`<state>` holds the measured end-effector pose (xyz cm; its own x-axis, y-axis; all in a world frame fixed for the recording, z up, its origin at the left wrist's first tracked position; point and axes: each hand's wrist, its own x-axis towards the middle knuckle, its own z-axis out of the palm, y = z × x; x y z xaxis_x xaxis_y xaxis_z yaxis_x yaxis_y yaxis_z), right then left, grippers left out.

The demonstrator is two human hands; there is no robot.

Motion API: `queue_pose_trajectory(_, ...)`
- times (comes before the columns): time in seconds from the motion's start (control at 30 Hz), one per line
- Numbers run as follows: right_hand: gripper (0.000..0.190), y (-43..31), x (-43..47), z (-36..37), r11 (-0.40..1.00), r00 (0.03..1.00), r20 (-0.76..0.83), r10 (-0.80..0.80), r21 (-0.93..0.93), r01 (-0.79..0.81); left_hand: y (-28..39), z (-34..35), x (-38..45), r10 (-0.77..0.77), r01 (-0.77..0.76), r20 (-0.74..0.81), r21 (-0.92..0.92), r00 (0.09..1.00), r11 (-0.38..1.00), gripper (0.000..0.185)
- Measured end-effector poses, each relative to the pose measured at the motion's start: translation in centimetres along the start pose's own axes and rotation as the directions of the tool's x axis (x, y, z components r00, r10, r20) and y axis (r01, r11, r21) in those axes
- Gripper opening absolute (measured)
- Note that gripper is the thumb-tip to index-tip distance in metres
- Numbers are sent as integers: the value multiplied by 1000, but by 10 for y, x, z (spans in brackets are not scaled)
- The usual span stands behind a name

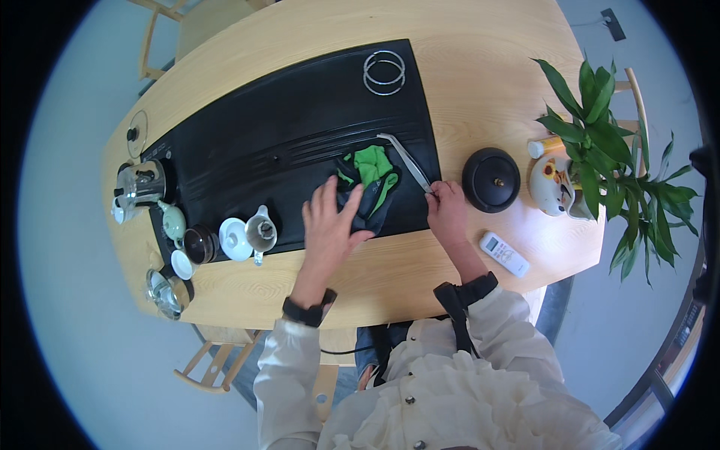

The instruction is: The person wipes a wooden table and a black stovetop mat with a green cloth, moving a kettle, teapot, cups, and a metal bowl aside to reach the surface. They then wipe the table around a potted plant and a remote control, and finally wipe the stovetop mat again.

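Observation:
My left hand (329, 225) is spread with nothing in it, at the left edge of a crumpled green and dark grey cloth (374, 166). Whether its fingertips touch the cloth, I cannot tell. A pair of bent-tip metal tweezers (409, 162) slants across the right end of the black tea tray (242, 140). My right hand (448, 214) pinches the near end of the tweezers at the tray's right edge. Their tip points up and left, just beyond the cloth.
Two silver rings (384, 73) overlap at the tray's far right. Leftward stand a pitcher with a strainer (261, 230), a white lidded bowl (235, 239), a celadon teapot (172, 221) and a kettle (143, 183). Rightward are a black lidded jar (490, 180), a remote (504, 254) and a potted plant (596, 129).

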<state>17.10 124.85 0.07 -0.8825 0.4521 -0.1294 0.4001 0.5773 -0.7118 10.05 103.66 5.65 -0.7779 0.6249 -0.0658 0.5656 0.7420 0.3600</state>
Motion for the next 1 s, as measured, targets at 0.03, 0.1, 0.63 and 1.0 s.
queue_pose_trajectory(0.03,16,0,-1,-4,1000,999,-29,-19,-7,19,8,9,11,39,-39,17,3,999,999,78)
queue_pose_trajectory(0.1,16,1,-3,-13,1000,998,-65,-22,10,23,19,27,25,-49,47,88,25,995,999,74)
queue_pose_trajectory(0.63,18,-17,-32,-83,980,986,-151,-64,177,91,75,76,72,247,-257,-89,-133,965,957,37)
queue_pose_trajectory(1.0,16,-36,-20,-81,961,985,-106,-133,229,155,2,0,-45,-109,119,54,-234,993,965,43)
